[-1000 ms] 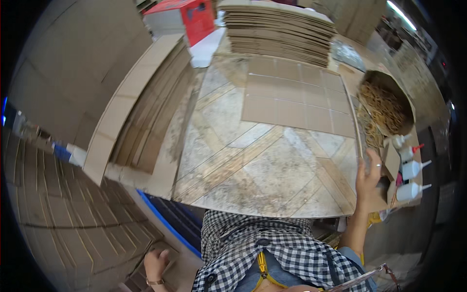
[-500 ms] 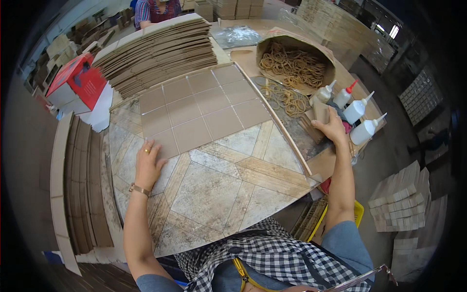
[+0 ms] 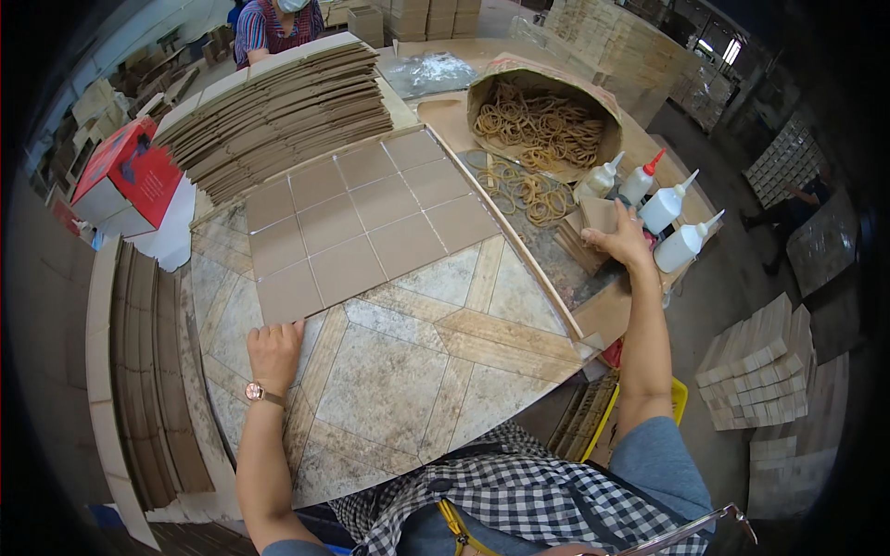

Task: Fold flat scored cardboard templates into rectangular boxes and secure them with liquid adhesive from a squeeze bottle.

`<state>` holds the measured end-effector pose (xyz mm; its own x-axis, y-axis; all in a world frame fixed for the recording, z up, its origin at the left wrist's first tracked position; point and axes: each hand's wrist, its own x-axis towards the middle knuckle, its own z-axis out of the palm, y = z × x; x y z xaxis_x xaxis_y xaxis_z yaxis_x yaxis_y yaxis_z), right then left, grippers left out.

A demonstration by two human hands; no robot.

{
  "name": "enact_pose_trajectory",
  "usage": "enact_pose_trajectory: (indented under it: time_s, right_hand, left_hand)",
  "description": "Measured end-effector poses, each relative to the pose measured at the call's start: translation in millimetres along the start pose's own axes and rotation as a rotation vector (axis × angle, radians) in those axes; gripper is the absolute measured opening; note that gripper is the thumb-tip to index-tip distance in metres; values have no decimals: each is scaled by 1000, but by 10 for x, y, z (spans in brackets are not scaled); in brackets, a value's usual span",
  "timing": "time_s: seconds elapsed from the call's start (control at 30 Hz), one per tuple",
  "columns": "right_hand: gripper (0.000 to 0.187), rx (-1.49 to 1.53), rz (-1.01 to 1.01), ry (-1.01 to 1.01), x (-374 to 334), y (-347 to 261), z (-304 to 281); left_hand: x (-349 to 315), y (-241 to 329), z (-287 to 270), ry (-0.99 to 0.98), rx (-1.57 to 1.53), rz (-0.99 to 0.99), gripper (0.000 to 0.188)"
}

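A brown cardboard sheet [image 3: 371, 202], crossed by pale glue-like lines in a grid, lies on the worn patterned tabletop [image 3: 380, 371]. My left hand [image 3: 274, 354], with a wristwatch above it, is closed at the sheet's near left corner; its curled fingertips are hidden, so what they grip does not show. Out to the right, my right hand [image 3: 623, 239] has thumb and fingers around a small brown flat piece [image 3: 599, 215] on top of a little pile. Its fingers are partly hidden behind that piece.
A wooden strip [image 3: 505, 232] edges the sheet's right side. White squeeze bottles [image 3: 681, 246] stand beyond my right hand, near a sack of rubber bands [image 3: 542, 120]. Cardboard stacks [image 3: 278, 111] rise behind and at left [image 3: 153, 371]. Someone in a striped top [image 3: 271, 32] is across the table.
My left hand has gone from fingers spread on the sheet to closed at its near corner. My right hand stays at the small brown pieces. The whole view has shifted slightly.
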<state>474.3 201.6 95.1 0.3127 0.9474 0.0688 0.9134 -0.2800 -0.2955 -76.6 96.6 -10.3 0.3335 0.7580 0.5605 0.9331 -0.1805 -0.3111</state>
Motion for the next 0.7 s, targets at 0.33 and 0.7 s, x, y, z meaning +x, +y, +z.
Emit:
enact_pose_trajectory:
  time_s: [0.33, 0.7]
  right_hand:
    - [106, 358, -28, -65, 100, 182, -97]
    - [60, 2168, -699, -322, -600, -297, -372]
  left_hand:
    - [133, 163, -88, 13, -26, -359, 24]
    - [438, 191, 136, 233, -2079, -1659, 51]
